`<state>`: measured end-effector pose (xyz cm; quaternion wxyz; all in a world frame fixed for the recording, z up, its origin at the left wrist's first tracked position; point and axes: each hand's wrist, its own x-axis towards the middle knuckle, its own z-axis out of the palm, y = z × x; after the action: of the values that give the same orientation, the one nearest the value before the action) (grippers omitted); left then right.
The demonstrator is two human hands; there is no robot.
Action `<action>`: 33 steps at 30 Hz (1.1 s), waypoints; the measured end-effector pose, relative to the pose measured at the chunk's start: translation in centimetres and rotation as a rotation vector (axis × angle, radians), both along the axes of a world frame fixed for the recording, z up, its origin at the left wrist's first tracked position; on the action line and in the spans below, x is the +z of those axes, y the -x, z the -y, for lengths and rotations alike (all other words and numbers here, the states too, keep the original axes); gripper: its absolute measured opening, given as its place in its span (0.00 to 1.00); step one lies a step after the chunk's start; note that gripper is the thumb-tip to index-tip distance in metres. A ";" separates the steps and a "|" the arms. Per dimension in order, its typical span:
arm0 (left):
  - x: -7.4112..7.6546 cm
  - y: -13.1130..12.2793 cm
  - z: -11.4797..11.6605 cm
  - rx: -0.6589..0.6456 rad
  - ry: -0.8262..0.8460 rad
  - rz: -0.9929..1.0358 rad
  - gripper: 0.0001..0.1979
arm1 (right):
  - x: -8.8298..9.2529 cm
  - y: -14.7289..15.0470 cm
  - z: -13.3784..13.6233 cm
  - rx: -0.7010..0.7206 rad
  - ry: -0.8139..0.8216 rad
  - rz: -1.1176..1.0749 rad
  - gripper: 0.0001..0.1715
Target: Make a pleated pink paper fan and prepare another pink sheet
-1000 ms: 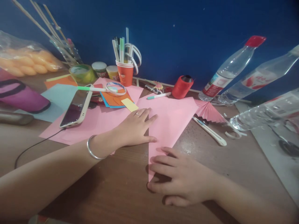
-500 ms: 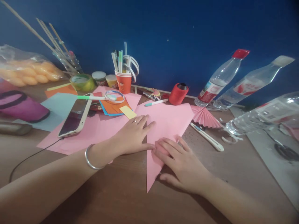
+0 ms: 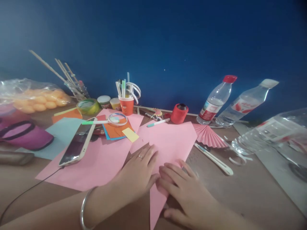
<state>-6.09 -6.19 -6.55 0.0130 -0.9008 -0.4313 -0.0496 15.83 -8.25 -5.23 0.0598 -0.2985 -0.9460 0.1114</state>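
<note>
A sheet of pink paper (image 3: 172,137), folded to a point at the near end, lies on the table. My left hand (image 3: 137,171), with a ring and a silver bangle, rests flat along its left edge, fingers stretched out. On the lower part of the sheet lies my right hand (image 3: 183,188), palm down, its fingers spread and reaching toward the left thumb. Neither hand grips anything. Just right of the sheet is a white utility knife (image 3: 213,159), and a pleated pink paper fan (image 3: 211,136) touches its far right corner.
Behind stand a red thread spool (image 3: 179,114), a paper cup of pens (image 3: 126,106) and a red-capped bottle (image 3: 217,100). More bottles lean at right. A phone (image 3: 78,143), more pink paper (image 3: 96,171), a tape roll (image 3: 118,119) and a purple pouch (image 3: 26,135) lie left.
The view has tilted up, so everything sits lower in the picture. My left hand's fingers have drawn closer together. The right hand stays flat on the pink paper.
</note>
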 end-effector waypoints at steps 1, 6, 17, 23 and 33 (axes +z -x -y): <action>-0.1 0.0 0.1 0.003 0.002 -0.007 0.27 | -0.2 0.0 -0.1 0.016 -0.032 0.003 0.38; -0.4 0.3 0.1 0.000 -0.010 -0.024 0.27 | -2.4 0.2 -0.6 0.039 -0.327 -0.047 0.27; -0.9 0.7 0.1 -0.012 -0.027 -0.049 0.31 | -4.2 0.9 -0.8 -0.053 -0.537 -0.201 0.13; -1.2 0.7 0.0 -0.006 -0.030 -0.061 0.29 | -3.9 0.8 -0.8 -0.042 -0.517 -0.178 0.13; -1.4 0.6 0.1 -0.008 -0.054 -0.060 0.29 | -4.1 0.6 -0.7 -0.038 -0.502 -0.159 0.15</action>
<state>-6.66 -6.26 -7.95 0.0498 -0.9028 -0.4257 -0.0344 15.18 -7.56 -9.38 0.2082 -0.2822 -0.9306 -0.1049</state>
